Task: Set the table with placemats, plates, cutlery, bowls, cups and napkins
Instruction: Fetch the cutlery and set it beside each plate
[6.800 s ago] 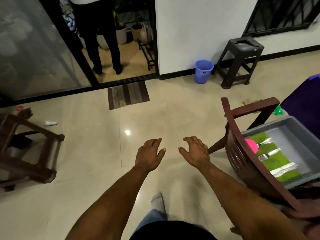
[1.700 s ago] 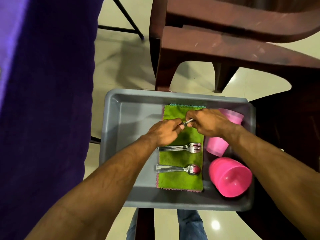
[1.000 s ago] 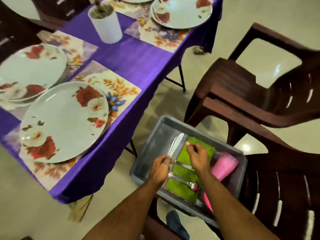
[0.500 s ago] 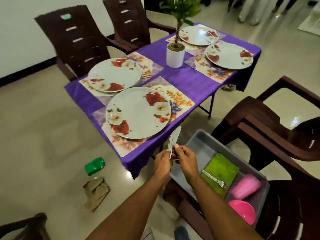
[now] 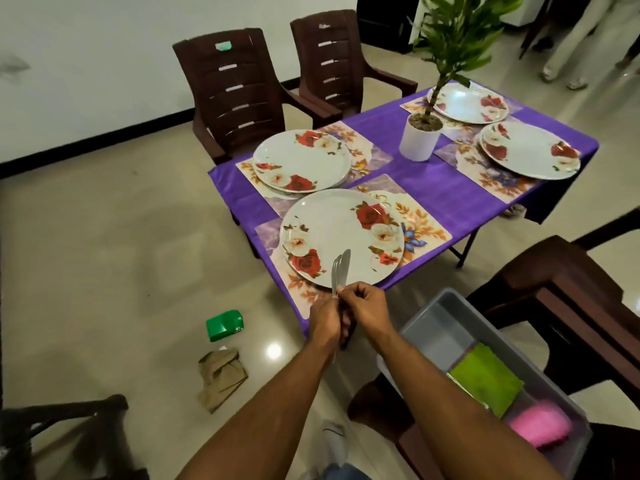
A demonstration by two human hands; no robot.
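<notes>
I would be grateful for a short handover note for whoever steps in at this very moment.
Left hand and right hand both grip a bunch of cutlery above the nearest plate.
Done: four placemats and plates on the purple table.
Grey bin on the chair holds a green cloth and something pink, too blurred to name.
Left: cutlery, bowls, cups, napkins.
</notes>
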